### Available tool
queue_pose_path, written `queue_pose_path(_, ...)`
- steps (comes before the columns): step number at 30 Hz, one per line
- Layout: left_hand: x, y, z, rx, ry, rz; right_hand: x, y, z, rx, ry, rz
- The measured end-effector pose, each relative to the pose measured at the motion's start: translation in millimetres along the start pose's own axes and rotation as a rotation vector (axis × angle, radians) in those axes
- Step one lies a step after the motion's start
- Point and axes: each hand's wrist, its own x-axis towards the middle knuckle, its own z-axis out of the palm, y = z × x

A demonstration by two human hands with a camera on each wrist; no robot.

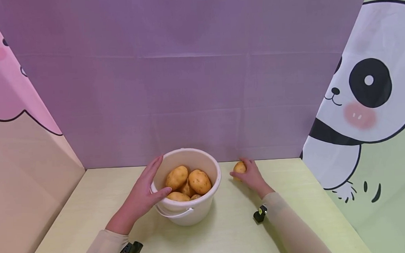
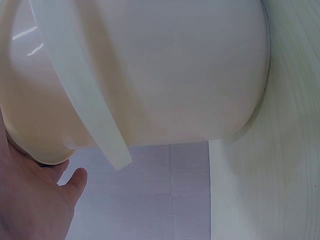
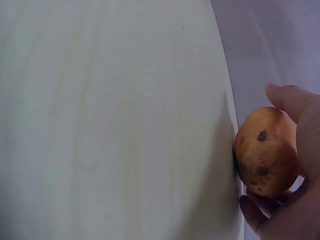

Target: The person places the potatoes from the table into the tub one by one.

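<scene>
A white bucket [image 1: 199, 209] stands upright on the table with several potatoes [image 1: 199, 181] inside. My left hand [image 1: 141, 199] holds its left rim, the thumb reaching over the near edge. In the left wrist view the bucket's side [image 2: 190, 70] and its hanging handle [image 2: 92, 107] fill much of the picture, and the hand [image 2: 35, 195] is at the rim. To the right of the bucket, my right hand [image 1: 253, 177] grips a single potato [image 3: 267, 152] with thumb and fingers on either side. This potato, dark-spotted, is at the table's back edge; whether it touches the tabletop I cannot tell.
The pale wooden table [image 1: 241, 238] ends at the back against a purple cloth [image 1: 194, 85]. Printed cloths hang at both sides, a pink figure [image 1: 10, 74] on the left and a panda [image 1: 363, 89] on the right.
</scene>
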Motion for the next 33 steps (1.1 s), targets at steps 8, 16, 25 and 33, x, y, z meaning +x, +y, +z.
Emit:
queue_pose_path(8, 0.4, -2.0, 0.2, 0.004, 0.003, 0.0, 3.1, 4.1, 5.2, 0.03, -0.037, -0.001)
queue_pose_path(16, 0.5, -2.5, 1.1, -0.001, 0.002, 0.001, 3.0, 3.8, 6.0, 0.031, -0.064, -0.018)
queue_pose_path(25, 0.3, -1.0, 0.8, -0.003, -0.001, -0.011, 3.0, 3.4, 5.3, 0.031, -0.056, -0.013)
queue_pose_path(33, 0.0, -1.2, 1.3, -0.005, 0.0, -0.011, 1.0, -1.2, 4.3, 0.087, -0.027, -0.023)
